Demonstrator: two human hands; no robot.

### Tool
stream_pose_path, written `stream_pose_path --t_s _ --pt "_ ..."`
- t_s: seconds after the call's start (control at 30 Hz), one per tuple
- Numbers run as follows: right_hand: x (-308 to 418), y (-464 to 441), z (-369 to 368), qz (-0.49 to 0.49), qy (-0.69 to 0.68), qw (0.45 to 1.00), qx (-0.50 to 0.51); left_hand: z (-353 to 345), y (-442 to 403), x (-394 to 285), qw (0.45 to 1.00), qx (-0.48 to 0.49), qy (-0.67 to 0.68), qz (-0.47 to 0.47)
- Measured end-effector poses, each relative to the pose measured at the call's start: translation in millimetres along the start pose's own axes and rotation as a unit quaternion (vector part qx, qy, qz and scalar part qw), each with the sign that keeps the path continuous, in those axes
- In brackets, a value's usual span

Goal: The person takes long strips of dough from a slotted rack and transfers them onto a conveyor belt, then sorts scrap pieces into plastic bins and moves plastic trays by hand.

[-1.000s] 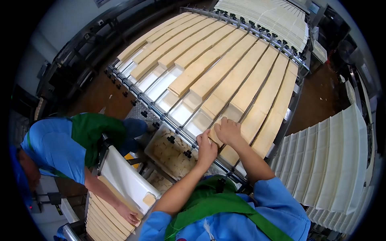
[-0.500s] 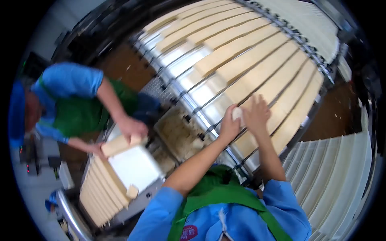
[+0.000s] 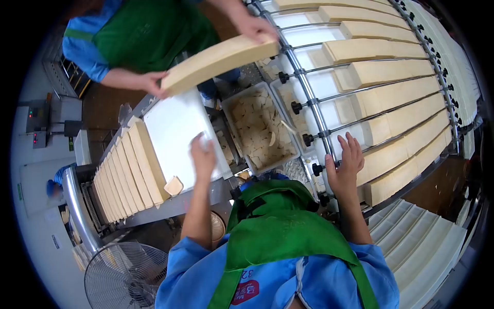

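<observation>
My left hand [image 3: 204, 158] is over the front end of a white board [image 3: 177, 136], its fingers curled around a small pale piece [image 3: 205, 140] that is mostly covered. My right hand [image 3: 343, 167] is open, fingers spread, beside the metal rail [image 3: 320, 121] of the rack table. Long cream-coloured blocks [image 3: 393, 121] lie there in rows between thin rods. At the board's left, a stack of similar blocks [image 3: 146, 162] leans in a row, with a small cut piece [image 3: 174, 186] by its front end. A co-worker's hands [image 3: 256, 28] hold one long block [image 3: 218, 62] above the board.
A bin [image 3: 296, 154] of pale scraps stands between the board and the rack table. Black knobs [image 3: 307, 139] stick out along the rail. A fan [image 3: 135, 278] is at lower left. Ridged white panels [image 3: 411, 232] lie at lower right.
My view has turned. My hands, formerly together over the blocks around a pale piece, are now apart, the left over at the board. The co-worker has lifted a long block off the board.
</observation>
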State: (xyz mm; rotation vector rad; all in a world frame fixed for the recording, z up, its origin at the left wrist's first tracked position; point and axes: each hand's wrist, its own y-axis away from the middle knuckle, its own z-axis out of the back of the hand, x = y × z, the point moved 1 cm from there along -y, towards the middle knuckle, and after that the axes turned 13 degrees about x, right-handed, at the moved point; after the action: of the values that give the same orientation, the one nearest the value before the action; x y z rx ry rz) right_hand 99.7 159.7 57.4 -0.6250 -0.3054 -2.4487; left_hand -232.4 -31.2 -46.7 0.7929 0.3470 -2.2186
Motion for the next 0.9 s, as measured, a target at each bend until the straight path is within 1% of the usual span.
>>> stream_pose_path --t_s 0.03,0.07,0.1,0.13,0.17,0.23,0.27,0.37,0.4,0.47,0.5,0.57,0.63,0.7,0.77,0.83,0.9 --pt "5 0 -4 0.008 -0.003 1.0 0.012 26 11 28 0.996 0.016 -0.025 0.089" --pt "9 -1 -10 0.02 -0.014 1.0 0.014 44 24 75 0.975 0.046 -0.166 0.138" --pt "13 -2 -14 0.022 -0.013 0.999 0.019 61 36 103 0.937 0.093 -0.238 0.238" --pt "18 -3 -18 0.031 -0.013 0.999 0.036 71 45 132 0.899 0.123 -0.257 0.332" --pt "24 -4 -21 0.039 -0.012 0.998 0.053 77 54 136 0.898 0.124 -0.255 0.336" --pt "33 -7 -30 0.05 -0.003 0.997 0.054 86 67 141 0.868 0.197 -0.256 0.377" --pt "37 -7 -36 0.063 -0.004 0.996 0.065 86 69 146 0.867 0.199 -0.253 0.38" --pt "52 -10 -53 0.087 -0.016 0.993 0.082 81 77 158 0.93 0.112 -0.163 0.309" --pt "56 -10 -61 0.095 -0.011 0.991 0.091 77 74 158 0.93 0.113 -0.162 0.311" --pt "67 -11 -71 0.097 -0.02 0.989 0.113 59 67 147 0.938 0.121 -0.051 0.321" --pt "72 -11 -77 0.098 -0.019 0.988 0.114 53 65 128 0.962 0.092 -0.085 0.241" --pt "81 -12 -88 0.104 -0.023 0.987 0.119 40 56 94 0.977 0.054 -0.013 0.207" --pt "91 -16 -97 0.107 -0.041 0.986 0.122 28 47 61 0.99 0.005 0.079 0.12" --pt "97 -19 -109 0.113 -0.083 0.98 0.144 8 38 25 0.973 0.003 0.213 0.089" --pt "101 -24 -124 0.117 -0.096 0.979 0.137 -6 31 -13 0.968 0.046 0.244 0.043" --pt "102 -28 -134 0.097 -0.115 0.977 0.148 -18 25 -33 0.949 0.102 0.295 0.052" --pt "99 -33 -143 0.092 -0.108 0.98 0.139 -23 18 -36 0.942 0.122 0.308 0.049"
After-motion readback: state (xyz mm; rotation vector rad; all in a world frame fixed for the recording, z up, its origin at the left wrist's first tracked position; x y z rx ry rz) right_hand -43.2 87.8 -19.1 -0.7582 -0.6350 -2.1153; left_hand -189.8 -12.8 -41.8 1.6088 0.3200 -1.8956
